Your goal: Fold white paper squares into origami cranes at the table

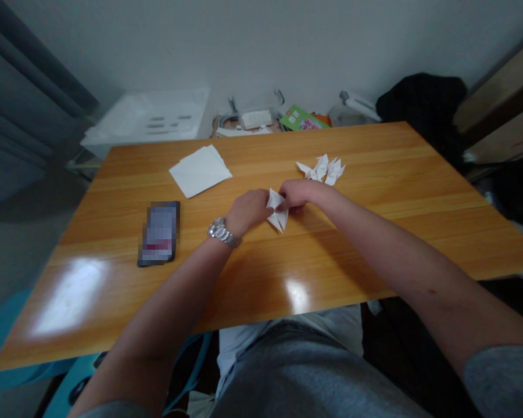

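Observation:
A partly folded piece of white paper [278,219] lies at the middle of the wooden table, its lower end split into two points. My left hand [251,210], with a metal watch [223,231] on the wrist, grips the paper's left side. On the other side, my right hand [295,194] pinches its upper right edge, the thumb resting on the folds. Just beyond my right hand sit several folded white paper figures [322,169] in a cluster. Farther left is a stack of white paper sheets [201,170].
A phone [159,233], its screen blurred out, lies on the left of the table [253,290]. Behind the far edge are a white plastic tray [157,116], a green booklet [301,118] and a black cloth-like heap [421,104]. A blue chair [9,325] stands at the left.

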A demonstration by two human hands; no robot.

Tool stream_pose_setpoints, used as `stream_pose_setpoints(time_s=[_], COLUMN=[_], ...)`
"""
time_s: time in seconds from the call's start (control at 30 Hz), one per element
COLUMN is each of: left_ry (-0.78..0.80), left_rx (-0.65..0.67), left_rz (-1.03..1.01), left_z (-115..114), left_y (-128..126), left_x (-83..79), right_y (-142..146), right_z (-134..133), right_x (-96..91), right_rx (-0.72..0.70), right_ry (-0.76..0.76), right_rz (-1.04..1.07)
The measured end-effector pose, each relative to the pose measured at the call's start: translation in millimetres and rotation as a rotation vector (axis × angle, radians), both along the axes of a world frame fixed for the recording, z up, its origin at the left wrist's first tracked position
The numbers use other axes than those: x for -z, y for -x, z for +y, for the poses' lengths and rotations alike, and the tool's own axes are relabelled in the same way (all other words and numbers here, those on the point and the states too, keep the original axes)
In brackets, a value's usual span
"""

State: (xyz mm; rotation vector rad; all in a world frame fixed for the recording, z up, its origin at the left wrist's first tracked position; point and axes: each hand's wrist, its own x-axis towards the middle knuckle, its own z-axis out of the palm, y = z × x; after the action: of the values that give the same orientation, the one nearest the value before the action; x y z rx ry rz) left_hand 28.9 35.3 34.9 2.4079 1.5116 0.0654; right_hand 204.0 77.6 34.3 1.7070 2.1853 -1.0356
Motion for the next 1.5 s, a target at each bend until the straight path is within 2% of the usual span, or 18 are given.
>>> stream_pose_setpoints(time_s=[0.27,0.43,0.57,0.67,0.73,0.93,1.03,1.23,1.37,1.5], left_ry=[0.040,0.053,-0.034,-0.144,-0.132,-0.091,-0.079,-0.110,-0.105,-0.083], left_rx=[0.002,0.014,-0.026,0.065,0.127,0.077,0.084,0.074,0.098,0.122], left_rz=[0.041,0.063,-0.041,-0.182,-0.200,-0.063,-0.030,0.017,0.013,-0.024], left_z=[1.8,3.5,3.1,5.9,9.6,14.9,9.8,-1.2,-4.3,-4.6], left_y=[-2.5,-3.3,-3.9,-2.0,0.9,10.5,12.7,13.0,13.8,13.3], left_x=[-4.7,-2.9,-2.0,-0.6,1.8,8.9,7.6,5.2,4.3,1.4], right_y=[0.9,0.2,2.2,3.7,4.4,5.1,6.4,7.3,3.5,-0.8], right_z=[-1.1,0.5,-0.3,-2.5,-3.8,-6.5,-12.0,-33.4,-40.7,-39.4], right_x=[-4.4,-9.1,-9.6,-10.4,-11.7,-13.6,-12.8,-17.9,-18.9,-11.9], right_rx=[0.075,0.006,0.022,-0.009,-0.055,-0.162,-0.134,-0.066,-0.077,-0.063], right_ry=[0.036,0.103,0.111,0.069,0.028,-0.134,-0.174,-0.092,-0.195,-0.280], right_rz=[0.031,-0.022,-0.053,-0.062,-0.080,-0.177,-0.168,-0.072,-0.053,-0.009])
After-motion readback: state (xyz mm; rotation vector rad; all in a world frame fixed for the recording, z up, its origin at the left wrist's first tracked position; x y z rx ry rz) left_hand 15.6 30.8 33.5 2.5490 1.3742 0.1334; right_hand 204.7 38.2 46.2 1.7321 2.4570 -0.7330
